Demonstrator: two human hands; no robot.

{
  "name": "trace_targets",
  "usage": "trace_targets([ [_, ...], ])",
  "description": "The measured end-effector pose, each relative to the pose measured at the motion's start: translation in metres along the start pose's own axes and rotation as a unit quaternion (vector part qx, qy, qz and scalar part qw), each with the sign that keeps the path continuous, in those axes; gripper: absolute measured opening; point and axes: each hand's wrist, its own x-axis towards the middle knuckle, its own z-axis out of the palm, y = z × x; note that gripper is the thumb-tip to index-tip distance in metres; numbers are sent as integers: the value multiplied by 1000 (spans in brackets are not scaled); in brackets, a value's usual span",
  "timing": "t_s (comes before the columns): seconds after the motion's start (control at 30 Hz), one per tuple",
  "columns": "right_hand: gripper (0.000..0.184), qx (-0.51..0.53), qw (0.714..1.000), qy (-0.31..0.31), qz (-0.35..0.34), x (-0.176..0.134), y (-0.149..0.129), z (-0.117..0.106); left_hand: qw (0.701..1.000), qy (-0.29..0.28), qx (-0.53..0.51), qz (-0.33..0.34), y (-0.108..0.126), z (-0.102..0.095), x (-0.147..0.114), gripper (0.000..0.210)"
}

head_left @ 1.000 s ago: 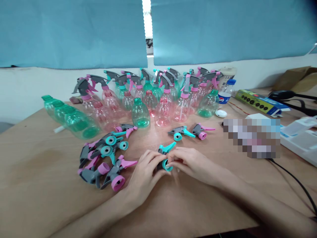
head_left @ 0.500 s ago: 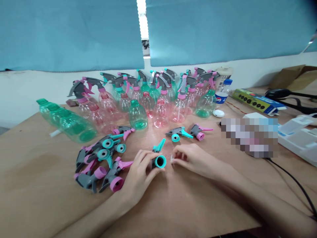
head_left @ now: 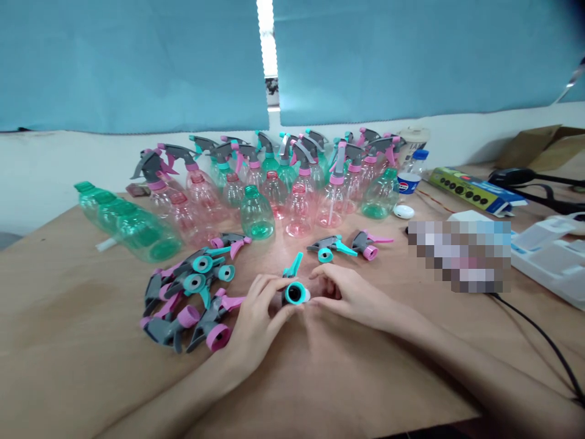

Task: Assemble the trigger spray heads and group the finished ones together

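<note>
My left hand [head_left: 258,314] grips a trigger spray head [head_left: 296,294] with a turquoise collar and turquoise trigger. The collar's dark opening faces me. Close on its right is my right hand [head_left: 350,296], thumb and fingers curled in a pinch. A small whitish piece [head_left: 308,296] shows at the thumb tip, against the collar's right rim; its exact kind is too small to make out. To the left of my left hand lies a pile of loose spray heads [head_left: 194,282] with pink or turquoise collars. Two more, one turquoise [head_left: 325,255] and one pink [head_left: 370,252], lie beyond my hands.
Pink and green spray bottles [head_left: 258,213] stand in rows at the back, many with spray heads fitted. Several green bottles [head_left: 137,228] lie at the left. On the right are a drink bottle [head_left: 408,183], a colourful box [head_left: 475,190], a white organiser [head_left: 557,259] and a black cable [head_left: 548,341].
My right hand has shifted slightly left, bringing the whitish piece from beside the spray head up against its collar. My left hand keeps its hold. The view has moved slightly.
</note>
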Motion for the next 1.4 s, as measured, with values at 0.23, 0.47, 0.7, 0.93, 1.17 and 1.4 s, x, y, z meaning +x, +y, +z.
trace_targets([
  [0.23, 19, -40, 999, 12, 3, 6, 0, 12, 999, 42, -20, -6, 0, 0, 0, 24],
  [0.47, 10, 67, 998, -5, 1, 4, -3, 11, 999, 33, -15, -4, 0, -1, -2, 24],
  [0.7, 12, 220, 970, 101, 30, 2, -11, -1, 1000, 23, -14, 4, 3, -3, -1, 24],
  [0.93, 7, 302, 948, 103, -1, -2, -22, 0, 999, -11, -18, 47, 4, 4, -2, 27],
  [1.17, 12, 97, 982, 146, -68, -7, -19, 5, 998, -5, -24, 51, 4, 5, -3, 27],
  [1.4, 21, 19, 960, 251, -125, -11, -26, -5, 999, -12, -25, 38, 7, 4, -3, 24],
])
